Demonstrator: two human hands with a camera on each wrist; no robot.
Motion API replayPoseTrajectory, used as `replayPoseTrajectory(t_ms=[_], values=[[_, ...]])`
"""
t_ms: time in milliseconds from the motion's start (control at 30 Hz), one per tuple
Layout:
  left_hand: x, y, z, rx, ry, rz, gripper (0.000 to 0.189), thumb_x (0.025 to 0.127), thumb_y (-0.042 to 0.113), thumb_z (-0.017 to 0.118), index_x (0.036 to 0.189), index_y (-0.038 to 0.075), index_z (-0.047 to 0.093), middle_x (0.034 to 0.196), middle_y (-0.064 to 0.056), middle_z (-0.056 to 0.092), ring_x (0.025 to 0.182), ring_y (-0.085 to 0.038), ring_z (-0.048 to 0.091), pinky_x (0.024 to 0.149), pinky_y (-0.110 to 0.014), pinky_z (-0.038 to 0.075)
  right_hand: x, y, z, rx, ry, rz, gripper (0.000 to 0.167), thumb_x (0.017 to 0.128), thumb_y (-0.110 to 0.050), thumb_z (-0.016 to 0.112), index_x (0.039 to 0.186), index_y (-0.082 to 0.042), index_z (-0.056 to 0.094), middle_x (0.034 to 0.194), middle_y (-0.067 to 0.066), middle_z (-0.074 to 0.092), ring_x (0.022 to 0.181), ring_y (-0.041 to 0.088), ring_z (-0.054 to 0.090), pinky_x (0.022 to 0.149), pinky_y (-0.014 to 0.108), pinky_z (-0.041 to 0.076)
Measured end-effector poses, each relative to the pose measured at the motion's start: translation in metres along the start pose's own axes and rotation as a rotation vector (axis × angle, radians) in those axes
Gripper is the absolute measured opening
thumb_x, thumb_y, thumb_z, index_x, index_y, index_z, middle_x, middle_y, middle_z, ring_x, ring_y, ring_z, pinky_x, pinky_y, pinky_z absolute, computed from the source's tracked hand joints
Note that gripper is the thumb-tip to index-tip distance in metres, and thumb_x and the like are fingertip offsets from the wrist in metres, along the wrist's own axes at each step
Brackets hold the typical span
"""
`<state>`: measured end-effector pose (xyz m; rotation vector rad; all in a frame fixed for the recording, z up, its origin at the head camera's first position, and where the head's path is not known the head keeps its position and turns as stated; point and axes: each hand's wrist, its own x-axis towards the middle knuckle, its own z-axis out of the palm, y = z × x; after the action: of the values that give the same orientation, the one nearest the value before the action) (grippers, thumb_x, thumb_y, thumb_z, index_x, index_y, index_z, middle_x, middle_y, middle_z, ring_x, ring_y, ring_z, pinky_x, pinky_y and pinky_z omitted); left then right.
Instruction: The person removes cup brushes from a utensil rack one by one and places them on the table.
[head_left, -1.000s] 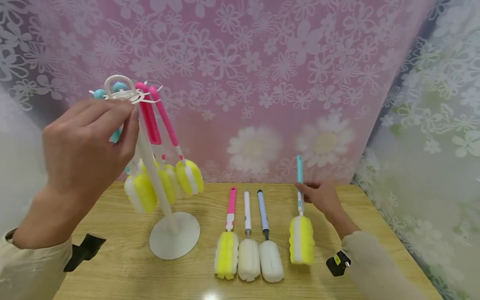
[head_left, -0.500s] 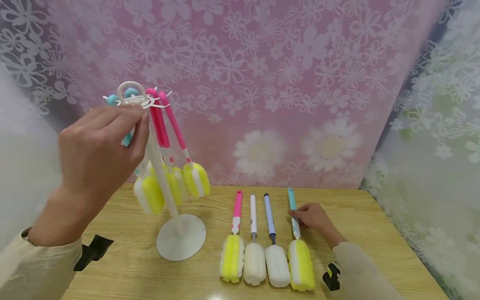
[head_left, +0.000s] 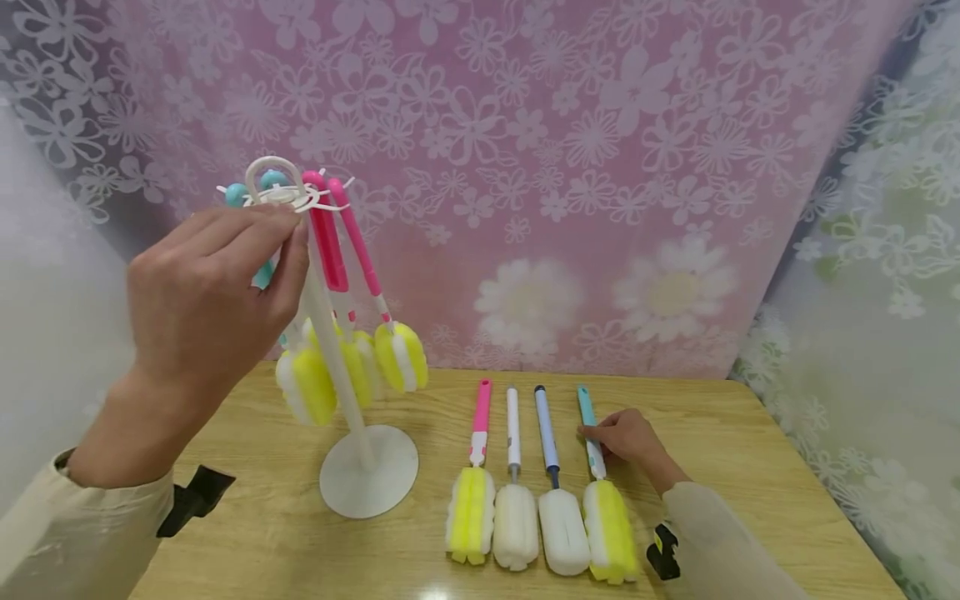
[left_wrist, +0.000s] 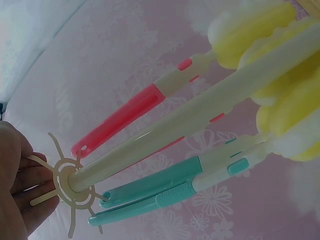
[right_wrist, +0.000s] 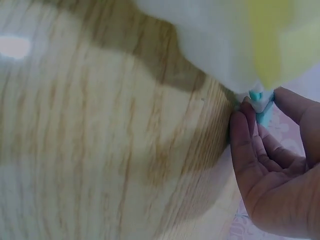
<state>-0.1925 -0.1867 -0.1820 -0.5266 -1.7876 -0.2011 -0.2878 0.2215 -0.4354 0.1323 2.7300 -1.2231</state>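
At the rack's top ring, my left hand (head_left: 217, 275) pinches one of the prongs of the white hanging rack (head_left: 337, 367). Pink-handled sponge brushes (left_wrist: 117, 122) and teal-handled ones (left_wrist: 150, 180) hang from other prongs, their yellow and white sponge heads low beside the pole. Over the table's right half, my right hand (head_left: 628, 440) holds a teal-and-white bottle brush (head_left: 611, 533) by its handle between thumb and fingers. The brush lies at the right end of a row, its sponge head against the neighbouring white one.
Left of it in the row lie a pink-handled yellow sponge brush (head_left: 471, 517), a white-handled cream one (head_left: 516, 525) and a blue-handled white one (head_left: 564, 529). The rack's round base (head_left: 393, 483) stands on the wooden table (head_left: 247, 542). A pink flowered curtain (head_left: 450, 167) hangs behind.
My right hand has brought the teal brush left and nearer, down beside the blue-handled one. The left hand keeps its grip on the rack. The whole head view has shifted slightly.
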Motion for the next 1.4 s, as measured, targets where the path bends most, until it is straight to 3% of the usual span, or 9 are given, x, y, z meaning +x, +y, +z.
replayPoseTrajectory(t_ms=[367,567,800,1067,1200,1400], values=[[0.003,0.002,0.001,0.026,0.018,0.003,0.033,0.093,0.023,0.05,0.087,-0.001,0.072,0.084,-0.013,0.071,0.069,-0.034,0.064,0.051,-0.043,0.046,-0.003,0.0,-0.007,-0.015,-0.069,-0.016,0.037,0.09,-0.028,0.065,0.097,0.008,0.069,0.074,0.007,0.065,0.067,0.02,0.063,0.064,0.036,0.054],[0.005,0.002,0.001,0.038,0.015,0.019,0.031,0.092,0.022,0.05,0.084,0.001,0.071,0.073,-0.013,0.067,0.059,-0.031,0.058,0.044,-0.039,0.039,-0.008,-0.009,-0.017,-0.093,-0.062,-0.097,0.043,0.094,-0.032,0.059,0.107,0.009,0.063,0.089,0.012,0.066,0.075,0.024,0.063,0.066,0.039,0.052],[0.008,0.002,-0.002,0.083,0.005,0.032,0.031,0.091,0.022,0.05,0.083,0.001,0.071,0.055,-0.012,0.054,0.046,-0.028,0.046,0.039,-0.033,0.023,-0.016,-0.058,-0.016,-0.125,-0.008,-0.231,0.04,0.095,-0.036,0.057,0.112,0.0,0.064,0.107,0.013,0.065,0.087,0.026,0.065,0.075,0.044,0.052],[0.012,0.006,-0.001,0.098,-0.005,-0.01,0.026,0.092,0.02,0.051,0.097,0.003,0.07,0.07,-0.014,0.067,0.049,-0.03,0.052,0.039,-0.034,0.027,-0.029,-0.123,-0.001,0.0,-0.025,-0.339,0.037,0.096,-0.038,0.055,0.117,-0.009,0.063,0.106,0.005,0.064,0.084,0.015,0.065,0.075,0.04,0.052],[0.011,0.007,-0.002,0.13,0.0,-0.006,0.029,0.091,0.016,0.045,0.1,0.003,0.07,0.063,-0.014,0.058,0.045,-0.029,0.044,0.039,-0.033,0.026,-0.036,-0.142,0.004,0.045,-0.028,-0.393,0.033,0.097,-0.033,0.055,0.117,-0.009,0.064,0.103,0.003,0.065,0.082,0.015,0.065,0.074,0.038,0.052],[0.008,0.002,-0.004,0.145,-0.016,0.031,0.038,0.086,0.005,0.039,0.104,0.009,0.072,0.068,-0.015,0.055,0.044,-0.028,0.036,0.04,-0.033,0.023,-0.045,-0.158,0.009,0.13,-0.06,-0.458,0.027,0.098,-0.028,0.054,0.114,-0.009,0.065,0.098,0.002,0.066,0.08,0.015,0.065,0.072,0.033,0.054]])
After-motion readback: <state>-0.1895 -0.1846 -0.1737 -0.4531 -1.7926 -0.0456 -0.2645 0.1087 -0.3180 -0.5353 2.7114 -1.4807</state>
